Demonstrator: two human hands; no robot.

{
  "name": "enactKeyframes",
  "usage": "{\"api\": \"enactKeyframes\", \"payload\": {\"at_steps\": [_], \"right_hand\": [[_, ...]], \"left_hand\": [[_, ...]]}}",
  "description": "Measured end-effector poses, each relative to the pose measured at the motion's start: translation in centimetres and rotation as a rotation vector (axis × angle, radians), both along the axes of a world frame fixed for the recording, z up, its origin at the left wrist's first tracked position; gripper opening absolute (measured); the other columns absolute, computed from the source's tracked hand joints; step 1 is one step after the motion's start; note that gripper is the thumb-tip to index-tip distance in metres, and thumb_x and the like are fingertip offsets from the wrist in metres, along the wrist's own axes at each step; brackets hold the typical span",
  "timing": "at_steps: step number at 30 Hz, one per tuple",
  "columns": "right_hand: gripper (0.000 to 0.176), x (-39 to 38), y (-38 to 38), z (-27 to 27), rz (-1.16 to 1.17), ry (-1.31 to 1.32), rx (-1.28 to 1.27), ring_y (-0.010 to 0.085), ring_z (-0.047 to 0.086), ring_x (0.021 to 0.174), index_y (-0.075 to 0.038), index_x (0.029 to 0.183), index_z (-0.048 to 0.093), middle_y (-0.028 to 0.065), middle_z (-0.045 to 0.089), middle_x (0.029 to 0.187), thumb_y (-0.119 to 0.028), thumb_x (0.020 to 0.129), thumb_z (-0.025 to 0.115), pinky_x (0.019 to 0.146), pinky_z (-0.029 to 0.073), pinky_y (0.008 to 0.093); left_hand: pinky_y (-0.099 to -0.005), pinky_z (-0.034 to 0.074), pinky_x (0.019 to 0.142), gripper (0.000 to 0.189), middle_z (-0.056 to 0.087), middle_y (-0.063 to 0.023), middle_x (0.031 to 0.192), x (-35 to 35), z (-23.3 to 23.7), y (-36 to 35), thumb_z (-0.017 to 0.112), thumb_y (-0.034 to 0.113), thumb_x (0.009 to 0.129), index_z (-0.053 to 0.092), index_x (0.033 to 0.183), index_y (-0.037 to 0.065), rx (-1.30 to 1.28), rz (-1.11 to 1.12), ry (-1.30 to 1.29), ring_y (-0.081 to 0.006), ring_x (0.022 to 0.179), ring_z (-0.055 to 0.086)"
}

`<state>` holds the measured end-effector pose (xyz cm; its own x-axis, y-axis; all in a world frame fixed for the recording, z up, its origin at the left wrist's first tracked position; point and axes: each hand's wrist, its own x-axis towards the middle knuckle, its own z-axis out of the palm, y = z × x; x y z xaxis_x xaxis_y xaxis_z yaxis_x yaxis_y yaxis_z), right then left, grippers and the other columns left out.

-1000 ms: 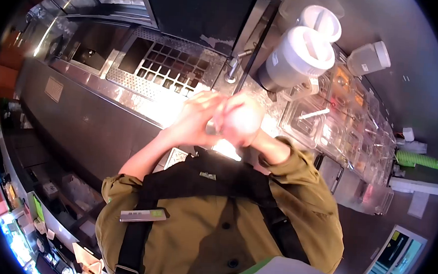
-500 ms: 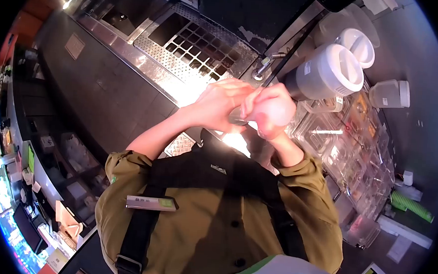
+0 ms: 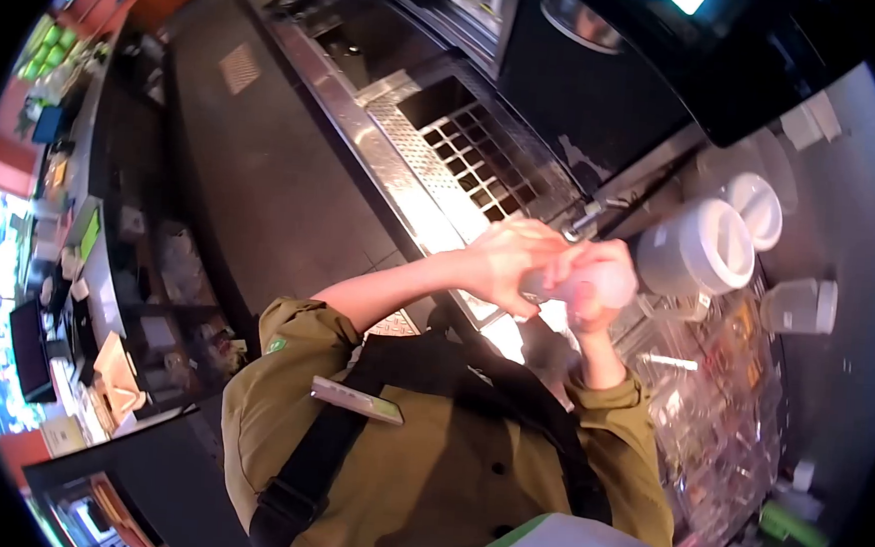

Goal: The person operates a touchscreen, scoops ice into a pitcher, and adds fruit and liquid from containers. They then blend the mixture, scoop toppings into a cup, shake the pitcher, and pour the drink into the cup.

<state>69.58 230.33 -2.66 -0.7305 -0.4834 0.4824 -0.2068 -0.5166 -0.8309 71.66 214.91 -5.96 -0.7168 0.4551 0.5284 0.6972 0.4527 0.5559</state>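
Note:
A pale, translucent cup-like container (image 3: 614, 282) lies tilted on its side between my hands, in front of my chest. My left hand (image 3: 511, 265) is closed around its left end, where a greyish, see-through part shows between the fingers. The fingers of my right hand (image 3: 590, 266) wrap the other end, with the pale rounded base showing past them. Blur and glare hide the exact kind of container and its contents. Below the hands is the bright metal counter edge (image 3: 441, 209).
Beyond the hands lies a sink with a metal grid (image 3: 474, 165) and a small tap (image 3: 583, 220). At right stand large white-lidded jugs (image 3: 698, 247), a smaller jar (image 3: 799, 306) and clear plastic containers (image 3: 716, 391). A black machine (image 3: 762, 53) overhangs the counter.
My view has turned, so the counter, sink and jugs appear shifted right and down. Both hands keep hold of the container, at nearly the same place before my chest.

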Motion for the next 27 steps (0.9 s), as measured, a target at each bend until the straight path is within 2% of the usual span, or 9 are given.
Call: {"api": "enactKeyframes", "payload": {"at_steps": [2, 5, 8, 11, 13, 20, 22, 23, 27], "right_hand": [[0.038, -0.1, 2.0, 3.9, -0.14, 0.008, 0.115, 0.0195, 0.051, 0.056, -0.002, 0.089, 0.043, 0.0091, 0.05, 0.067, -0.031, 0.076, 0.064, 0.053, 0.045, 0.0318], [0.025, -2.7, 3.0, 1.3, 0.177, 0.24, -0.181, 0.0164, 0.053, 0.058, -0.003, 0.087, 0.046, 0.0074, 0.053, 0.069, -0.025, 0.08, 0.055, 0.053, 0.044, 0.0258], [0.03, 0.3, -0.1, 0.6, -0.19, 0.16, 0.11, 0.0185, 0.05, 0.058, -0.004, 0.084, 0.045, 0.0071, 0.05, 0.069, -0.031, 0.079, 0.056, 0.055, 0.044, 0.0275], [0.035, 0.2, 2.4, 6.3, 0.063, -0.011, -0.134, 0.0178, 0.051, 0.057, -0.003, 0.084, 0.043, 0.0084, 0.05, 0.069, -0.034, 0.079, 0.058, 0.053, 0.046, 0.0307], [0.038, -1.4, 2.7, 0.0, -0.18, 0.354, -0.044, 0.0166, 0.051, 0.058, -0.003, 0.088, 0.042, 0.0075, 0.052, 0.07, -0.032, 0.076, 0.063, 0.054, 0.045, 0.0295], [0.035, -1.7, 3.2, 5.6, 0.315, -0.068, -0.405, 0.02, 0.054, 0.057, -0.004, 0.085, 0.045, 0.0066, 0.052, 0.071, -0.034, 0.073, 0.06, 0.054, 0.046, 0.0306], [0.026, -0.4, -0.3, -0.6, -0.313, 0.122, 0.025, 0.0147, 0.055, 0.06, -0.003, 0.079, 0.055, 0.0057, 0.058, 0.072, -0.021, 0.065, 0.07, 0.056, 0.045, 0.0256], [0.024, 0.0, 0.0, -0.4, -0.143, -0.105, -0.019, 0.0121, 0.054, 0.061, -0.002, 0.075, 0.056, 0.005, 0.057, 0.07, -0.014, 0.062, 0.072, 0.057, 0.044, 0.0234], [0.018, 0.8, 2.0, 6.7, -0.087, 0.133, 0.108, 0.0123, 0.054, 0.058, -0.002, 0.071, 0.054, 0.0071, 0.057, 0.068, -0.007, 0.062, 0.069, 0.057, 0.045, 0.0248]], "left_hand": [[-0.0404, 0.038, 0.089, 0.055, 0.054, -0.0148, 0.105, 0.1, 0.6, 0.3, 0.068, 0.03, 0.054, 0.056, 0.101, 0.005, -0.01, -0.05, -0.021, -0.0301, 0.101, 0.05], [-0.0373, 0.039, 0.089, 0.053, 0.056, -0.0097, 0.105, 0.4, 0.7, 0.8, 0.066, 0.031, 0.049, 0.059, 0.096, 0.009, -0.05, 0.006, -0.074, -0.0268, 0.103, 0.049], [-0.0369, 0.039, 0.088, 0.055, 0.055, -0.0102, 0.106, -0.2, -0.2, 0.2, 0.066, 0.031, 0.048, 0.059, 0.097, 0.007, -0.053, 0.029, -0.009, -0.0276, 0.102, 0.049], [-0.0381, 0.038, 0.089, 0.055, 0.055, -0.0106, 0.105, 0.4, 0.6, 0.8, 0.066, 0.031, 0.048, 0.059, 0.096, 0.007, -0.008, -0.011, -0.081, -0.028, 0.101, 0.05], [-0.0378, 0.039, 0.088, 0.054, 0.055, -0.0097, 0.103, 0.6, 0.4, 0.7, 0.066, 0.032, 0.048, 0.058, 0.096, 0.007, -0.014, 0.046, -0.024, -0.0277, 0.1, 0.05], [-0.0363, 0.04, 0.085, 0.045, 0.057, -0.0117, 0.097, 0.4, 0.2, 0.6, 0.067, 0.029, 0.048, 0.058, 0.087, 0.007, 0.034, 0.057, -0.026, -0.0278, 0.096, 0.052], [-0.0363, 0.042, 0.083, 0.044, 0.057, -0.0117, 0.096, 0.6, 0.3, 0.3, 0.068, 0.027, 0.049, 0.059, 0.086, 0.007, 0.023, 0.06, -0.059, -0.0271, 0.095, 0.054], [-0.0366, 0.042, 0.081, 0.043, 0.058, -0.0116, 0.095, 0.7, 0.4, 0.4, 0.069, 0.024, 0.048, 0.059, 0.086, 0.006, 0.035, 0.055, 0.008, -0.0273, 0.094, 0.054], [-0.0379, 0.044, 0.084, 0.034, 0.06, -0.0138, 0.098, 1.2, 2.1, 1.3, 0.071, 0.02, 0.046, 0.058, 0.074, 0.005, 0.03, 0.088, -0.039, -0.029, 0.094, 0.056]]}}
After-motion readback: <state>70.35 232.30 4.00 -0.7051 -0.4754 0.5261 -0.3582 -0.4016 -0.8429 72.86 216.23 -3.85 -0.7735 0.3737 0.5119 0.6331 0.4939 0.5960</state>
